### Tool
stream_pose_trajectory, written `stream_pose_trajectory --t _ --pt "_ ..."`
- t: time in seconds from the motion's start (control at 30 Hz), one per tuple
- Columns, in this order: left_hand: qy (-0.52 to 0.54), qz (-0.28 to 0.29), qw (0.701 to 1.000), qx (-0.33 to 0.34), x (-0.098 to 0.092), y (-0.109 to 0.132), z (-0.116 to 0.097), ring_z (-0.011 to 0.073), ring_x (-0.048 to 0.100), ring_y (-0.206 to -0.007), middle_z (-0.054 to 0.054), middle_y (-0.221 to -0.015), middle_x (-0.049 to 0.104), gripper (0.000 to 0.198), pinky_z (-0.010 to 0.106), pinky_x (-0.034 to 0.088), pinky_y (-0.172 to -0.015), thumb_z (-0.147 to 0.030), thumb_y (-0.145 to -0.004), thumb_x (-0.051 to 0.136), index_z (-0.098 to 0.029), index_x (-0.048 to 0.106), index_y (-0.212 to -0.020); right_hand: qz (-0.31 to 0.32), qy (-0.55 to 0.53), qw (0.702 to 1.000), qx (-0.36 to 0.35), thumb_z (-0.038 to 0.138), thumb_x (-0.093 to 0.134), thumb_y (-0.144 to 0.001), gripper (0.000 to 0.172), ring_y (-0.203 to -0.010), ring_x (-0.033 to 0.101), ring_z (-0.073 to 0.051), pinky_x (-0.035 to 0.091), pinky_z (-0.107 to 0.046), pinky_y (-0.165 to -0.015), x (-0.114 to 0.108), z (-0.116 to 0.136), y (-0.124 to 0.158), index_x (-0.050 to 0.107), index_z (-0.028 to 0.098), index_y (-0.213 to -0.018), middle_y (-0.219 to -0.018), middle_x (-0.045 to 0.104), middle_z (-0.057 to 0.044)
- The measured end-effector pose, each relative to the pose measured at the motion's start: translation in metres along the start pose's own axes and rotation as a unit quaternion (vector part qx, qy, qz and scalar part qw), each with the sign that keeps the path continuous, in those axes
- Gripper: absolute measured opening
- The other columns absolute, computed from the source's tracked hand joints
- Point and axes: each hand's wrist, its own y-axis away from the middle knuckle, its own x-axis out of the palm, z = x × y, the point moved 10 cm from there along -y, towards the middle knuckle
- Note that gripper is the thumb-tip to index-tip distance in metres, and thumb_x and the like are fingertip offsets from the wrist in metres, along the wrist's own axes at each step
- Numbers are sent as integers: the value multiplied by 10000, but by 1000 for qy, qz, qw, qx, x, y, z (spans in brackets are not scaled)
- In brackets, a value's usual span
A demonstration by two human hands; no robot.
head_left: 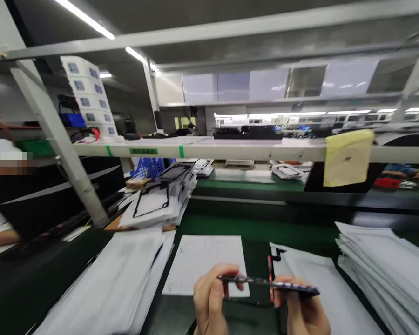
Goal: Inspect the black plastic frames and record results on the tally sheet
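Head view, low centre: both hands hold one thin dark display panel (265,282) edge-on to the camera, raised just above the green bench (230,228). The left hand (211,304) pinches the panel's left end between thumb and fingertips. The right hand (305,314) is closed on the right end, fingers curled beneath it and the thumb side near a small red tab (269,267) that stands up from the panel.

The panel looks light, stiff and flat, and probably glassy, so it is likely to be brittle and slippery on its faces. The short ends and edges, where the hands grip it now, seem the safest holds. Both wrists come up from the bottom of the frame with the hands near level and the panel spanning the gap between them.

A printed sheet (204,265) lies on the bench beyond the left hand. Stacks of white sheets (387,274) rise to the right and a flatter pile (115,279) lies to the left. A yellow cloth (347,158) hangs from the shelf rail.
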Motion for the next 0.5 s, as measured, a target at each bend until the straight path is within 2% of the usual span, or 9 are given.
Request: stream_pose_trajectory --t 0.03,0.1,0.2,0.33,0.5 --pt "9 19 999 26 5 -2 -10 156 692 -583 41 -727 789 521 245 497 -538 -538 -1081 464 -208 823 -897 28 -11 999 -26 417 744 -985 278 -486 583 -128 536 -258 -490 7 15 -6 703 186 -837 -730 697 -49" --pt "15 47 995 87 12 -3 -31 155 715 -608 37 -752 800 506 245 523 -569 -475 -1100 423 -203 818 -939 40 -19 998 -52 367 763 -980 227 -485 579 -115 465 -202 -439 12 34 -16 692 195 -851 -696 688 -32" --pt "20 53 988 142 14 -3 -52 143 726 -613 20 -732 794 490 233 563 -638 -437 -1104 410 -191 795 -926 16 -18 998 -66 331 794 -958 200 -527 615 -132 479 -198 -450 8 44 -19 681 201 -857 -646 672 -17" --pt "27 93 982 160 23 -2 -61 122 726 -616 16 -738 790 465 196 571 -662 -424 -1110 408 -177 769 -950 3 -30 995 -93 252 807 -934 158 -545 647 -149 502 -217 -452 6 52 -15 685 190 -856 -636 675 -18" --pt "21 117 972 203 25 1 -69 131 751 -644 39 -763 794 413 184 588 -688 -388 -1110 396 -153 723 -1018 7 -20 994 -112 293 902 -846 318 -457 581 -115 429 -180 -360 16 66 -22 613 187 -765 -596 664 27"
